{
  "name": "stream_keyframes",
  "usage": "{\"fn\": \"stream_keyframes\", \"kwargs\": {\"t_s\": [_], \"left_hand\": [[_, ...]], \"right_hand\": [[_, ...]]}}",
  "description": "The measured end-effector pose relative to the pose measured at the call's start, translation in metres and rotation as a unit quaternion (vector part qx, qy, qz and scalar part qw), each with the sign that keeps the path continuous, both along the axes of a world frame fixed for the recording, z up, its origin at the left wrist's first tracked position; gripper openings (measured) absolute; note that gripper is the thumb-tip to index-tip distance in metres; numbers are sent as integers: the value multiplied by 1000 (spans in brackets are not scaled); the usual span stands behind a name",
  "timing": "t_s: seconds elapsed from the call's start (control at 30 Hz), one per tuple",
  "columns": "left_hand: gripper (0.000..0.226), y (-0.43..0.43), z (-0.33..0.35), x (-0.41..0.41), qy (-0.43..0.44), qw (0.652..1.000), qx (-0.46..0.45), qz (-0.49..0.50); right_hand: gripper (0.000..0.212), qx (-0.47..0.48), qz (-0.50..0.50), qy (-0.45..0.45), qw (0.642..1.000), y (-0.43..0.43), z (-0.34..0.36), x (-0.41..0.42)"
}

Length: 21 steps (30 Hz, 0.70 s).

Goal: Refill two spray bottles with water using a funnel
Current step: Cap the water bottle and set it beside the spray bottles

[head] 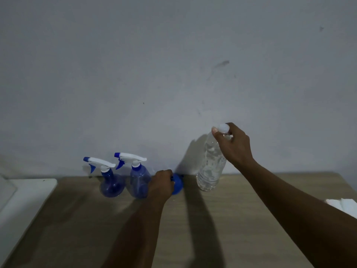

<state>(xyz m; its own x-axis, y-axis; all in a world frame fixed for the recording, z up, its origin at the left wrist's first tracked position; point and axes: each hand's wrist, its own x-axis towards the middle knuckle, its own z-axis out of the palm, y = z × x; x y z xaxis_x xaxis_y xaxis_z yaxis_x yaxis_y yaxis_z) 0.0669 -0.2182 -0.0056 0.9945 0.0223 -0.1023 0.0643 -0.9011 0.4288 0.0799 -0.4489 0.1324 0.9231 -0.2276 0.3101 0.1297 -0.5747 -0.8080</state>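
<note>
Two spray bottles are seen standing side by side at the back of the tabletop [212,229], near the wall [173,55]. A round blue one [111,182] is on the left, and a taller blue one [139,180] is just beside it. Both are topped with white and blue trigger heads. A blue funnel [178,183] is lying just right of them. The left hand [161,184] is curled around the funnel's near side, with its fingers closed on it. A clear water bottle [211,163] is standing upright further right. Its white cap [224,128] is pinched by the fingers [215,132] of the right hand [235,146]. Something white [343,205] is lying at the right edge
</note>
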Motion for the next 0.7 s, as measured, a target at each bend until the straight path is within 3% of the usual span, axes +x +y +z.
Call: {"fn": "stream_keyframes", "kwargs": {"t_s": [0.23,0.7], "left_hand": [[24,-2,-7,7,24,1000,6,0],[34,-7,22,-19,-2,1000,-10,-1]], "right_hand": [[37,-19,23,8,1000,-3,-4,7],[65,26,23,81,996,-11,10,-2]]}}
